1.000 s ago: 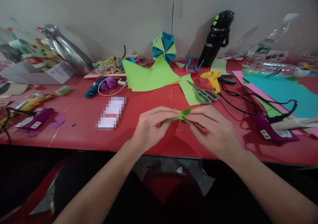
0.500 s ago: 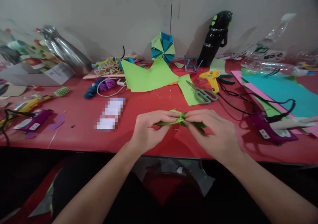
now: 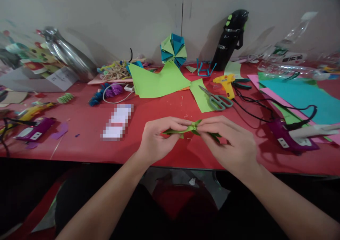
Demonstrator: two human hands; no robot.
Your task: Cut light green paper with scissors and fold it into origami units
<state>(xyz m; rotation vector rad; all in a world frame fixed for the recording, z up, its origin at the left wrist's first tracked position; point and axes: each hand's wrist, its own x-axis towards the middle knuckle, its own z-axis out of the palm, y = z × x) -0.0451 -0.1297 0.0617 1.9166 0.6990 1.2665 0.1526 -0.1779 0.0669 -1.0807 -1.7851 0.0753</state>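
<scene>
A folded green paper piece (image 3: 193,127) is held between both hands above the front part of the red table (image 3: 151,112). My left hand (image 3: 160,137) pinches its left side, thumb below and fingers on top. On the other side, my right hand (image 3: 230,139) is closed on the paper, its fingertips near the middle fold. Leaf-like flaps stick out under the fingers of each hand. Beyond the hands lie grey-green scissors (image 3: 219,101), partly on a green strip (image 3: 201,96), and a large green sheet (image 3: 159,82).
A yellow glue gun (image 3: 225,84) lies behind the scissors, its cable running to a purple power socket (image 3: 289,137). A black bottle (image 3: 230,41) and a blue-green paper ball (image 3: 174,50) stand at the wall. The phone (image 3: 117,122) is left of my hands.
The paper's raised flap between my fingertips has turned slightly and less of its back edge shows. Both hands stay in nearly the same place.
</scene>
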